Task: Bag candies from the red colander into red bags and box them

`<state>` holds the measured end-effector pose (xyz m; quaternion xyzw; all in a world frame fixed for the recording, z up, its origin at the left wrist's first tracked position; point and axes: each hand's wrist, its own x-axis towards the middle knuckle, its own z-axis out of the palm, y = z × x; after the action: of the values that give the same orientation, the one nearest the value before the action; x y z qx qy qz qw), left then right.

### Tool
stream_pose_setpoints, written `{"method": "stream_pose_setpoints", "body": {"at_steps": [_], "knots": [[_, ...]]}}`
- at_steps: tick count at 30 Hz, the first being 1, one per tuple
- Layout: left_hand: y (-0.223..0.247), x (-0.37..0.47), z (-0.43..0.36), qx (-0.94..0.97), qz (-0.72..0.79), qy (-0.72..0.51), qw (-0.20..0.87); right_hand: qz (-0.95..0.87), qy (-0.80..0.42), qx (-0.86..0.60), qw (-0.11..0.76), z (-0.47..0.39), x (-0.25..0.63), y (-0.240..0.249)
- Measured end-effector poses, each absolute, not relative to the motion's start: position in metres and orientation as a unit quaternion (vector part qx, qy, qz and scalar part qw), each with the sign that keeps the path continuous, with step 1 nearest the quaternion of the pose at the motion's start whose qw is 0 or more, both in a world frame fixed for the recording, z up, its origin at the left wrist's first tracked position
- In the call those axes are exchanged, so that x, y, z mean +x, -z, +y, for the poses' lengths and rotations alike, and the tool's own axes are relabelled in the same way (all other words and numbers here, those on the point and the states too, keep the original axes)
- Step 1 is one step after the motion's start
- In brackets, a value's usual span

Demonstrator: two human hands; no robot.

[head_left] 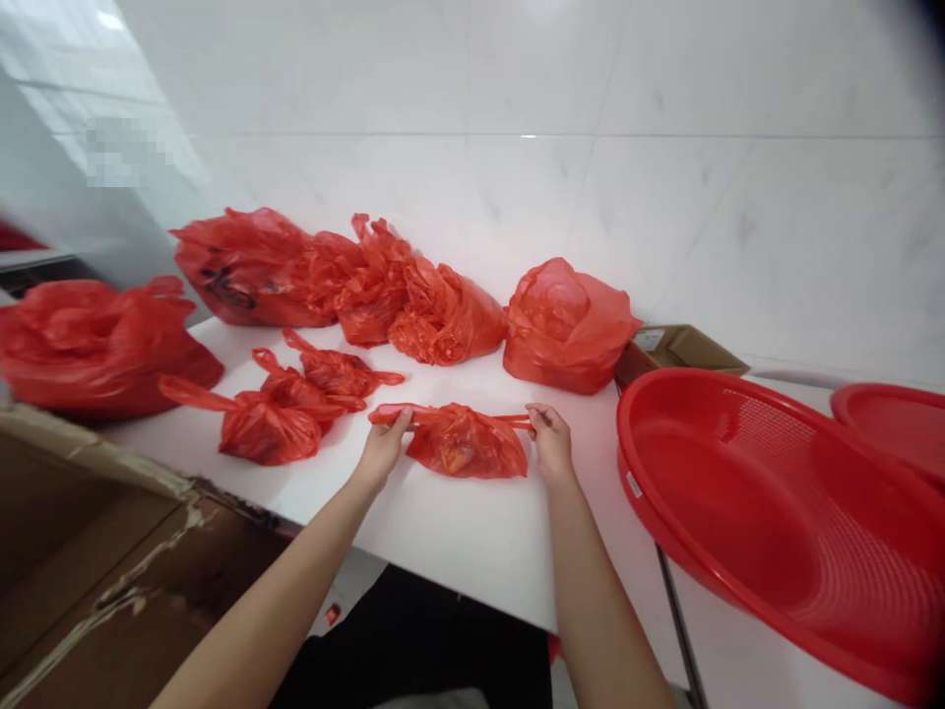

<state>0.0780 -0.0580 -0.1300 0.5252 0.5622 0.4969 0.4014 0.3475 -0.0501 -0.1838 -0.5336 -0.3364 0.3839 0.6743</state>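
A small red plastic bag (469, 445) sits on the white table in front of me, with something yellowish showing faintly through it. My left hand (385, 443) pinches the handle on its left side, and my right hand (550, 438) pinches the handle on its right side. Both handles are stretched out sideways, away from the bag's middle. Just left of my left hand lie more small tied red bags, one (272, 428) in front and another (344, 372) behind it.
Large red bags (255, 271) line the wall, one (565, 325) behind my right hand. Another bulky bag (95, 345) stands at the left. A big red plastic basket (724, 492) and a cardboard box (686, 350) are at the right. An open carton (148, 591) stands below left.
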Motion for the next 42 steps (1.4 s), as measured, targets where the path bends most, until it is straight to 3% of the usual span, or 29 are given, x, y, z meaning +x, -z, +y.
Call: {"method": "stream_pose_setpoints", "body": {"at_steps": [5, 8, 11, 14, 16, 22, 33, 37, 42], "knots": [[0.102, 0.071, -0.073, 0.493, 0.590, -0.534, 0.352, -0.306, -0.399, -0.515, 0.694, -0.055, 0.357, 0.185], [0.062, 0.089, -0.079, 0.612, 0.532, -0.556, 0.184, -0.300, -0.415, -0.503, 0.696, -0.055, 0.357, 0.186], [0.037, 0.122, -0.079, 0.804, 0.440, -0.396, 0.059, -0.283, -0.423, -0.501, 0.700, -0.053, 0.354, 0.186], [0.045, 0.145, -0.066, 0.885, 0.430, -0.159, 0.078, -0.264, -0.433, -0.496, 0.705, -0.053, 0.353, 0.186], [0.060, 0.145, -0.053, 0.892, 0.432, -0.086, 0.098, -0.254, -0.440, -0.488, 0.709, -0.055, 0.354, 0.185], [0.066, 0.106, -0.032, 0.886, 0.414, -0.048, 0.201, -0.236, -0.440, -0.472, 0.727, -0.061, 0.355, 0.185], [-0.026, -0.035, -0.055, 0.818, 0.414, -0.052, 0.396, -0.254, -0.447, -0.464, 0.722, -0.060, 0.358, 0.189], [-0.042, -0.088, -0.039, 0.801, 0.511, 0.067, 0.305, -0.260, -0.441, -0.472, 0.718, -0.059, 0.358, 0.189], [-0.003, -0.132, -0.008, 0.738, 0.622, 0.156, 0.208, -0.273, -0.430, -0.479, 0.715, -0.060, 0.357, 0.188]]}}
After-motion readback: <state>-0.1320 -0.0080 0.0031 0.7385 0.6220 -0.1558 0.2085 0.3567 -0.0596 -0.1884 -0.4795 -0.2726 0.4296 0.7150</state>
